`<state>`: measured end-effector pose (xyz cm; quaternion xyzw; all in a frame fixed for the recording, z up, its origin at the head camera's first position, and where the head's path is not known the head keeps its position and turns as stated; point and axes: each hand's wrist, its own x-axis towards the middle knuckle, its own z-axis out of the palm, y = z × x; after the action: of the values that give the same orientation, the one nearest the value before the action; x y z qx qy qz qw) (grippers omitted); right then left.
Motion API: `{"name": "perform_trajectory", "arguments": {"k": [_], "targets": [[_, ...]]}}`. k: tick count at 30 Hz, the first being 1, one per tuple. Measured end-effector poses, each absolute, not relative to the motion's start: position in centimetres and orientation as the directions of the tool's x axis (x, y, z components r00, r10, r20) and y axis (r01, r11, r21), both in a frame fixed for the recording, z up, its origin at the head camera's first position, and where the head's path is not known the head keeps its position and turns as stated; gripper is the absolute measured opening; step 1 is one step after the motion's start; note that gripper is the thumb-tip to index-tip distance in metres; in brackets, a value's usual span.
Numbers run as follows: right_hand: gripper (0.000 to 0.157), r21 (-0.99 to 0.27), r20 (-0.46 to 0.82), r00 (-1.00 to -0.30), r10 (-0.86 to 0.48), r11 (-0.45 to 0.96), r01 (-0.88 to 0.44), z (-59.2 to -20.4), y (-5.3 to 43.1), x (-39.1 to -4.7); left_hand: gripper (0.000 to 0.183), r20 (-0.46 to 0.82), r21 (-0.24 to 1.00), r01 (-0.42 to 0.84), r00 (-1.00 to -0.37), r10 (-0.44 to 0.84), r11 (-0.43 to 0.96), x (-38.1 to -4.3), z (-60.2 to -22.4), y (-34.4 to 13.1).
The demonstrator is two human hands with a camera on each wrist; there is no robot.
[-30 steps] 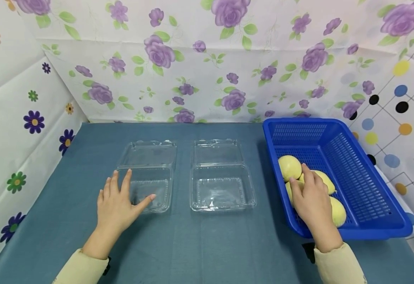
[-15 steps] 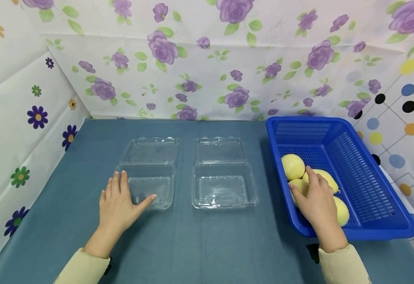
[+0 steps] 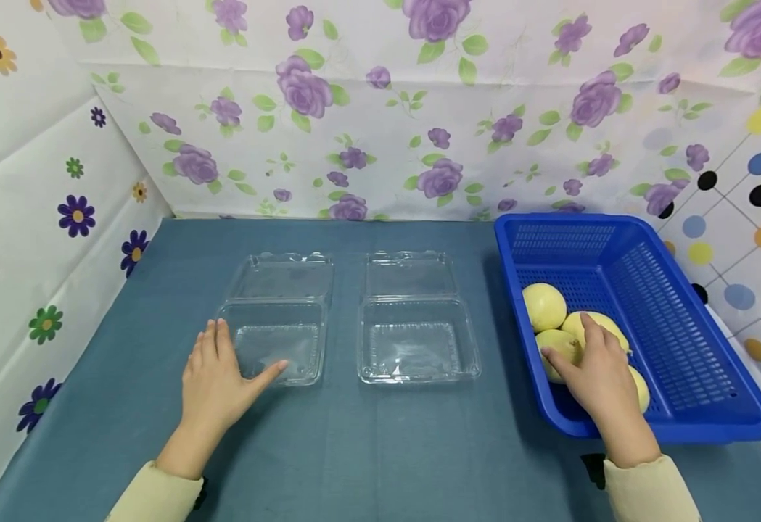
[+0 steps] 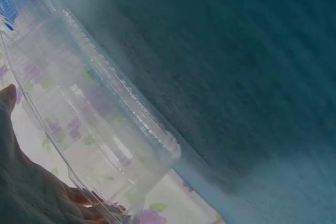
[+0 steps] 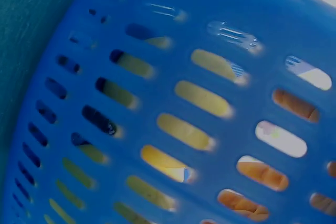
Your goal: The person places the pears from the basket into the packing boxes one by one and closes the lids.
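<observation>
In the head view my left hand (image 3: 215, 388) lies at the left clamshell box (image 3: 278, 341), which is clear plastic with its lid back. Its straight fingers are along the box's left side and its thumb points across the near side; fingertips show behind the rim in the left wrist view. My right hand (image 3: 602, 380) is inside the blue basket (image 3: 683, 428), over several pale yellow fruits (image 3: 545, 307). Its thumb is by the near-left fruit (image 3: 559, 351), its fingers at the fruit behind (image 3: 595, 330). The palm partly covers another fruit (image 3: 641, 391). Contact underneath is hidden.
A second clear clamshell box (image 3: 419, 341), lid back, stands between the left box and the basket. Blue-green cloth (image 3: 380, 449) covers the table. Patterned sheets (image 3: 380, 145) rise behind it and at both sides. The basket's slotted wall (image 5: 126, 129) fills the right wrist view.
My right hand has shifted slightly right over the fruits, uncovering more of the near-left one. My left hand stays at the left box. The head view has shifted a little.
</observation>
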<state>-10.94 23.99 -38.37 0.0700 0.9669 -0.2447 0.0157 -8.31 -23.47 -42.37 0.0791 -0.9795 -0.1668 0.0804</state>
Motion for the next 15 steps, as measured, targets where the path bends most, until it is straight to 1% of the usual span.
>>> {"name": "perform_trajectory", "arguments": {"k": [6, 11, 15], "targets": [[0.085, -0.463, -0.104, -0.989, 0.101, 0.876, 0.138, -38.50, 24.28, -11.15, 0.116, 0.139, 0.345, -0.140, -0.970, -0.198, 0.928, -8.14, -42.52, -23.76], [0.082, -0.446, -0.120, -0.990, 0.080, 0.886, 0.126, -38.54, 24.34, -11.36, 0.116, 0.135, 0.353, -0.150, -0.969, -0.209, 0.924, -7.97, -42.69, -23.85], [0.078, -0.428, -0.115, -0.991, 0.073, 0.896, 0.116, -38.57, 24.21, -11.44, 0.117, 0.162, 0.354, -0.142, -0.964, -0.211, 0.924, -7.98, -42.88, -23.96]]}}
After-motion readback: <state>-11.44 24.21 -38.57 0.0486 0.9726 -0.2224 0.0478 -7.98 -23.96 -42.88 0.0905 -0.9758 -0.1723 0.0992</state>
